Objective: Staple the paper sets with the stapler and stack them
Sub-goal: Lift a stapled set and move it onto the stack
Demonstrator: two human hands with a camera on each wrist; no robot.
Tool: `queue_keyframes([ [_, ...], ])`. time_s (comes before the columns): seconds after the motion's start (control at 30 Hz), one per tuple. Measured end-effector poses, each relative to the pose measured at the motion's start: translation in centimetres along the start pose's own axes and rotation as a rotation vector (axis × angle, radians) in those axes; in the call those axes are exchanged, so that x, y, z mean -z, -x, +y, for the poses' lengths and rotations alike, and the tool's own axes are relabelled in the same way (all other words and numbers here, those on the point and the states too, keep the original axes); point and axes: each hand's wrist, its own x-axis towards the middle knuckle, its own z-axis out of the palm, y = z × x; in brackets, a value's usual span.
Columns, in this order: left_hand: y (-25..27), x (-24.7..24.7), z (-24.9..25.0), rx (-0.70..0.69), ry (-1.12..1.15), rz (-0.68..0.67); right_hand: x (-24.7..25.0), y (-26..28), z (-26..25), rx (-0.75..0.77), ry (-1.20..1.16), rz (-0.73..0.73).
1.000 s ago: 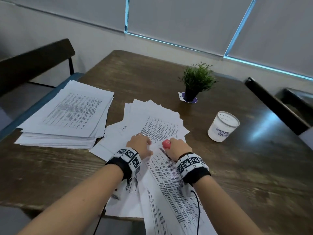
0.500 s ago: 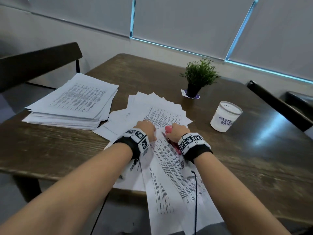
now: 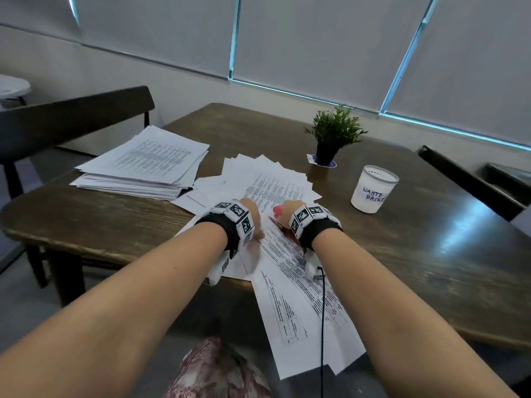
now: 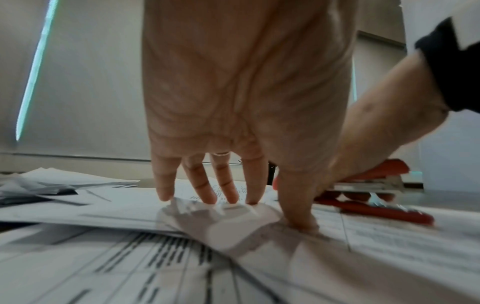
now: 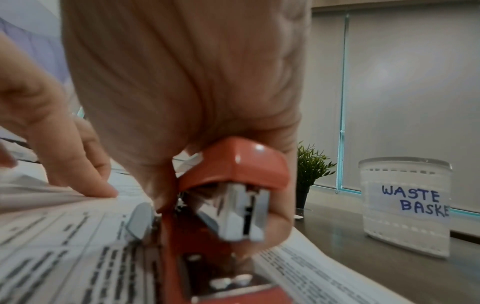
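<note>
A printed paper set lies slanted over the table's near edge, on top of fanned loose sheets. My left hand presses its top corner flat with straight fingers and thumb; the paper buckles slightly under them. My right hand grips a red stapler on that same corner. In the right wrist view the stapler sits under the palm, its rear end toward the camera. From the left wrist view the stapler is just right of the thumb. A tall stack of papers lies at the left.
A white cup labelled WASTE BASKET stands to the right, and a small potted plant sits behind the fanned sheets. A dark chair back is at the left, a bench at the right. The wooden table is bare on the right side.
The head view has pulled back and tilted up. Both hands stay on the same paper corner, the right one still gripping the stapler.
</note>
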Motion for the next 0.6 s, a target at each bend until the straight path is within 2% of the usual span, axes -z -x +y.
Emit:
queue_keyframes([
  [0.1,-0.2,-0.5,-0.2,0.031,0.061,0.030,0.1,-0.4,-0.3,0.008,0.031,-0.002],
  [0.17,-0.3,-0.4,-0.2,-0.017,0.050,0.011,-0.2,-0.6,-0.2,0.003,0.068,0.003],
  [0.27,-0.7,-0.5,-0.6,-0.112,-0.086,0.026,-0.8,-1.1,-0.2,-0.027,0.067,0.023],
  [0.4,-1.6,-0.8,-0.8,-0.164,-0.138,0.018,-0.9,-2.3,0.2,-0.024,0.076,0.042],
  [0.6,-2.3,-1.3,-0.8,-0.178,-0.183,0.078,-1.3,-4.3,1.2,-0.085,-0.081,0.027],
])
